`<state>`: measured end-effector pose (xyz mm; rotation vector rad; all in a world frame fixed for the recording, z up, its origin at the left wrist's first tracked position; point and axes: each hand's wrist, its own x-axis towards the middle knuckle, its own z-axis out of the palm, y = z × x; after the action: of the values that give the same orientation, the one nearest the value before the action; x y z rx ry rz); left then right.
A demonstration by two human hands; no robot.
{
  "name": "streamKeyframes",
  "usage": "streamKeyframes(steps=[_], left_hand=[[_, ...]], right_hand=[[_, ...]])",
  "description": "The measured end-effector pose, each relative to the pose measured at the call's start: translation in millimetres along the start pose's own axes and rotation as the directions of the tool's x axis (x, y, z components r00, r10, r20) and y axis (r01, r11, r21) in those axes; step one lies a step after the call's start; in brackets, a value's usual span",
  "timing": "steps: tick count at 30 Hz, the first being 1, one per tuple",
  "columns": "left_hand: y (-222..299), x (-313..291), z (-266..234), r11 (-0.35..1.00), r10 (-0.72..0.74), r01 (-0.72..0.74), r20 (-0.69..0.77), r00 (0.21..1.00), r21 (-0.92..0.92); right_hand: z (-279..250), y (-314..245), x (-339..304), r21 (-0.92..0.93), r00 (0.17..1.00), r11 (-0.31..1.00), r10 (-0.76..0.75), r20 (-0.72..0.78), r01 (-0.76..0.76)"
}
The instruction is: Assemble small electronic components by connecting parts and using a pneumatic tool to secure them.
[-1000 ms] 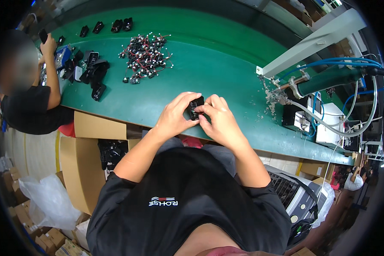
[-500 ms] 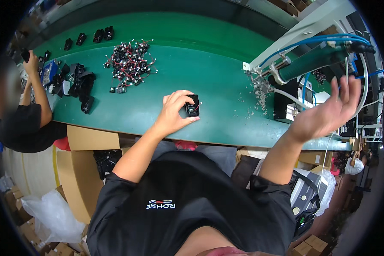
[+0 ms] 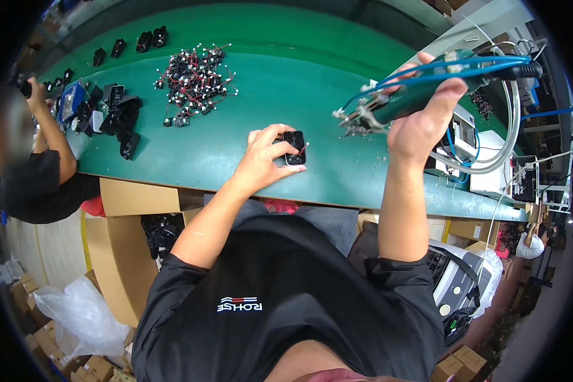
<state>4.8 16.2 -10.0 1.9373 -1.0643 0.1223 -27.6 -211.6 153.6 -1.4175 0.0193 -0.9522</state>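
Observation:
My left hand (image 3: 260, 158) holds a small black plastic housing (image 3: 296, 141) down on the green bench, fingers and thumb around its sides. A thin red wire shows in the housing. To the right, above the bench, my right hand (image 3: 415, 130) wraps round a dark green power screwdriver (image 3: 398, 107) with blue and clear hoses. Its metal tip end points left toward the housing and stays apart from it. Part of the grip is hidden behind the hoses. Loose small screws (image 3: 381, 156) lie on the bench beside my right wrist.
A heap of small parts with red wires (image 3: 194, 79) lies beyond my left hand. Further left are black housings (image 3: 128, 121), a blue bin (image 3: 72, 102) and a co-worker (image 3: 32, 184). A white metal arm (image 3: 465, 32) and boxy equipment (image 3: 490, 153) stand at the right.
My right hand, open before, has closed round the screwdriver and brought it left. My left hand and the housing have shifted slightly right.

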Motion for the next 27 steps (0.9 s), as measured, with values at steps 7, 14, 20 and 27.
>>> streamKeyframes(steps=[7,14,20,27], left_hand=[[-1,1,0,1.0,-0.011,0.011,-0.002,1.0,0.01],[1,3,-2,0.996,-0.08,0.082,0.042,0.996,-0.04],[4,3,-6,0.998,-0.068,0.068,0.06,0.996,0.009],[4,4,-5,0.998,-0.065,0.064,0.048,0.997,0.014]], right_hand=[[20,-10,-38,0.061,0.999,0.997,0.041,0.001,-0.041],[27,-8,-52,0.267,0.991,0.957,0.093,0.098,-0.117],[33,5,-66,0.226,0.988,0.963,0.134,0.081,-0.149],[32,10,-67,0.228,0.986,0.961,0.137,0.09,-0.155]])
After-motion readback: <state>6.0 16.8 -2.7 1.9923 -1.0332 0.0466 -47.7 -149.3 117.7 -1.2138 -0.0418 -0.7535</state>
